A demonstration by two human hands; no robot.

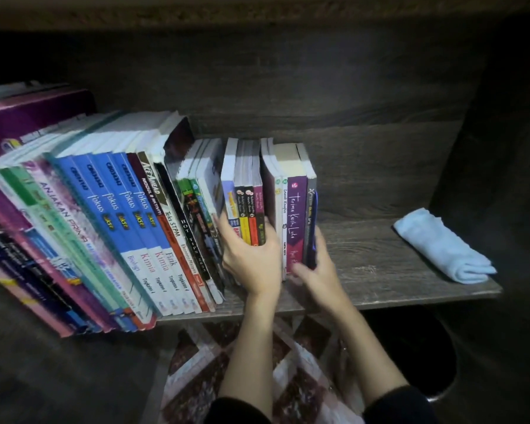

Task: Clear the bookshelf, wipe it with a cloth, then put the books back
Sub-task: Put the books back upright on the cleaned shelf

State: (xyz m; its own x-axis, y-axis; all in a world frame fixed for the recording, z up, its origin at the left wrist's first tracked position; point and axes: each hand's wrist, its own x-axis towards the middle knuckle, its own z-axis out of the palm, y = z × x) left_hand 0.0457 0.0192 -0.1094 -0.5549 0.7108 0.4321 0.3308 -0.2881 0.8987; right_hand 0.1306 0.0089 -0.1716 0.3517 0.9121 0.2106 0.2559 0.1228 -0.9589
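A dark wooden shelf carries a long row of upright books. Tall blue "fokus" textbooks lean at the left. Small paperbacks stand in the middle, and my left hand grips a few of them with its fingers curled round their spines. At the row's right end stands a purple "Terima Kasih, Luka" book beside a thin grey book. My right hand holds the lower part of these last books from the right. A folded light blue cloth lies on the shelf's right end.
The shelf's back panel and right side wall enclose the space. Bare shelf board lies between the books and the cloth. Below the shelf edge I see a patterned fabric and a dark round object on the floor.
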